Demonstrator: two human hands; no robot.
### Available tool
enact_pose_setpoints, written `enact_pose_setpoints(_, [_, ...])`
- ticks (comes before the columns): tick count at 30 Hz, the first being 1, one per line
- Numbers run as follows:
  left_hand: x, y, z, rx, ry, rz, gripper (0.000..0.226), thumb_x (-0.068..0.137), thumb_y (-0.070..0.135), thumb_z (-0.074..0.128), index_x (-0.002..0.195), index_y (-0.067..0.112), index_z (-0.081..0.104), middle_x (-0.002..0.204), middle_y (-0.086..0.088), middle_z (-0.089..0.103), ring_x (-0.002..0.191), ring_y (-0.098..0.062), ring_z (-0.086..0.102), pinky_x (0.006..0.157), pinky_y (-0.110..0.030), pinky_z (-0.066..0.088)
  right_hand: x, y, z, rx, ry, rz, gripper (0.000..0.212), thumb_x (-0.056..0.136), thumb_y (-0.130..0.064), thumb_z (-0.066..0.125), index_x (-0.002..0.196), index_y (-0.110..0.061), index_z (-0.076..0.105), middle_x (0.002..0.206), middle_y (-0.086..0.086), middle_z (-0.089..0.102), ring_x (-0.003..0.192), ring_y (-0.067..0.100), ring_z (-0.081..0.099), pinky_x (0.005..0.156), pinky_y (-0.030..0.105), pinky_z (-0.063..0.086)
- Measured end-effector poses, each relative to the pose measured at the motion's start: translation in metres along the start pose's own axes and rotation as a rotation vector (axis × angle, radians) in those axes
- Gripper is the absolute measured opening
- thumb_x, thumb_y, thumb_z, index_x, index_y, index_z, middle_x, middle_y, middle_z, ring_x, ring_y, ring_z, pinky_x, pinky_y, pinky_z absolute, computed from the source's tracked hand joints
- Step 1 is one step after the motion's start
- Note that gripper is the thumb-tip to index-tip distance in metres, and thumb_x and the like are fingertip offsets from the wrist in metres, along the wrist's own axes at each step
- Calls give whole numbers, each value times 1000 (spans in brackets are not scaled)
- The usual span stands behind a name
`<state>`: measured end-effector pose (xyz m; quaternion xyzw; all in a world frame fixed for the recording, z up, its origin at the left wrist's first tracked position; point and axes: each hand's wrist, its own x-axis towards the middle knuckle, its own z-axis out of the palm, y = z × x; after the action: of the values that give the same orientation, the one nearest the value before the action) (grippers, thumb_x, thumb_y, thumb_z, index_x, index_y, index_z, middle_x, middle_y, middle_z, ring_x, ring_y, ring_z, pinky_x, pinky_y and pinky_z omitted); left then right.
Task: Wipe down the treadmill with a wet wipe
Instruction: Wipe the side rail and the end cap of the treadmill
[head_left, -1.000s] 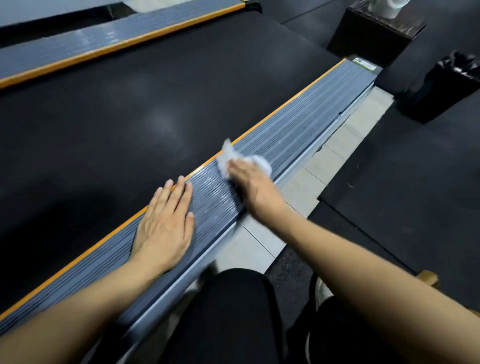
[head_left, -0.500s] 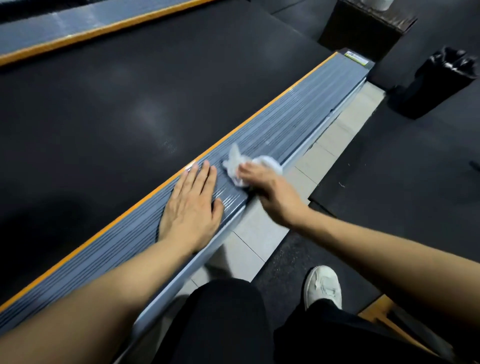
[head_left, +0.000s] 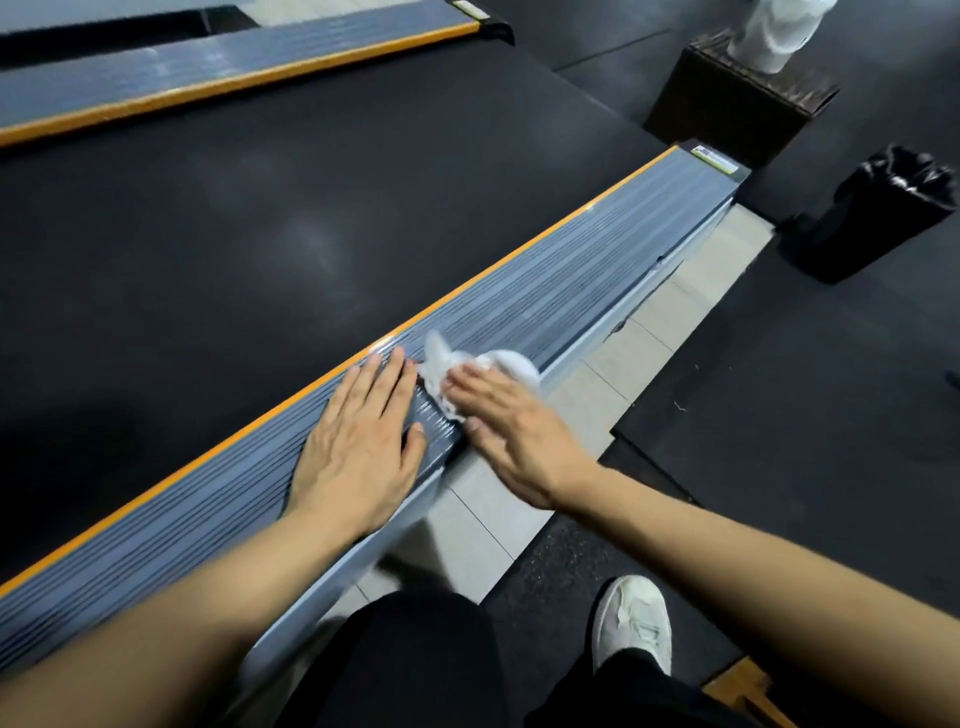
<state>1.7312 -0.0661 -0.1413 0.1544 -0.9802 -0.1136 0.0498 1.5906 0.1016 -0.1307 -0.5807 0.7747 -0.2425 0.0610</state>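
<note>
Head view of a treadmill: the ribbed grey side rail (head_left: 545, 291) runs from 7 o'clock to 1 o'clock across the frame, edged on its inner side by an orange strip (head_left: 519, 254) that borders the black running belt (head_left: 234, 234) filling the 9 to 12 o'clock region. The left hand (head_left: 358, 441) lies palm down on the rail just below frame centre, fingers straight and held close together, thumb set off toward the rail's outer edge. The right hand (head_left: 514, 431) sits just beside it at its 3 o'clock, fingers extended and pressing the white wet wipe (head_left: 467, 366) flat against the rail; whether any finger curls under the wipe cannot be told because of motion blur. The wipe is crumpled, rests on the rail at roughly frame centre, and shows beyond the right fingertips at their 12 o'clock, its near corner close to the left fingertips. A second rail (head_left: 208, 67) with its own orange edge crosses the 11 o'clock corner. Pale floor tiles (head_left: 675, 312) run along the rail's outer side, bordered by dark rubber matting (head_left: 805, 415). A black lined bin (head_left: 883, 208) stands at 2 o'clock, a dark brown box (head_left: 727, 104) at 1 o'clock. A white shoe (head_left: 631, 618) and black trousers (head_left: 415, 660) occupy 5 to 6 o'clock.
</note>
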Motion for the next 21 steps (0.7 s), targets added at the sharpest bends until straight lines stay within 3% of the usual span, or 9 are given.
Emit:
enact_pose_setpoints(3, [-1,0,0,22,1,5,70,102,46,15,163,11,19,171,-5,13,158,-17,7,127,-33,-3,16,22,-6,-64,-11,-19,46,107,-31,39,145,-9,53,156,8,44,150,18,32,126,41,19])
enact_pose_setpoints(6, [1,7,-7,-6,-29,-16,77,98,52,7,163,12,16,171,-4,10,158,-18,5,128,-33,-5,31,69,-31,-132,81,291,60,105,-43,27,148,-7,49,158,13,39,150,26,30,125,45,18])
enact_pose_setpoints(8, [9,14,-13,-9,-27,-51,81,96,54,7,159,9,28,168,-10,23,156,-26,18,128,-37,6,41,79,-43,-126,51,415,64,103,-45,23,152,-7,42,162,13,32,154,25,21,127,42,11])
enact_pose_setpoints(10, [20,20,-14,-8,-7,-68,78,95,52,9,152,8,40,162,-14,35,150,-30,30,125,-41,15,52,64,-40,-47,-8,328,63,101,-40,27,151,-6,42,162,13,31,154,24,21,127,40,9])
enact_pose_setpoints(13, [29,22,-8,-7,-8,-50,80,95,50,6,160,8,26,169,-9,20,157,-24,14,126,-33,-3,71,38,-19,59,-153,70,55,104,-34,32,150,-6,43,162,11,32,154,20,20,127,35,8])
enact_pose_setpoints(15, [30,21,-5,-9,-12,-55,80,94,50,4,163,11,16,171,-5,11,159,-19,4,124,-30,-12,83,49,-18,58,-196,31,52,105,-33,33,149,-9,46,161,9,35,153,18,22,127,36,11])
enact_pose_setpoints(18, [30,20,-2,-21,-9,-59,76,96,50,4,165,17,7,172,1,1,158,-14,-5,123,-28,-16,91,92,-36,-36,-121,145,49,107,-34,34,147,-7,47,158,14,38,151,24,28,125,47,16])
enact_pose_setpoints(21, [30,19,-2,-34,16,-70,74,98,50,10,165,17,13,172,1,7,158,-15,-1,125,-29,-11,88,119,-47,-190,-87,381,59,110,-41,25,158,-8,26,166,14,19,156,25,11,127,43,6])
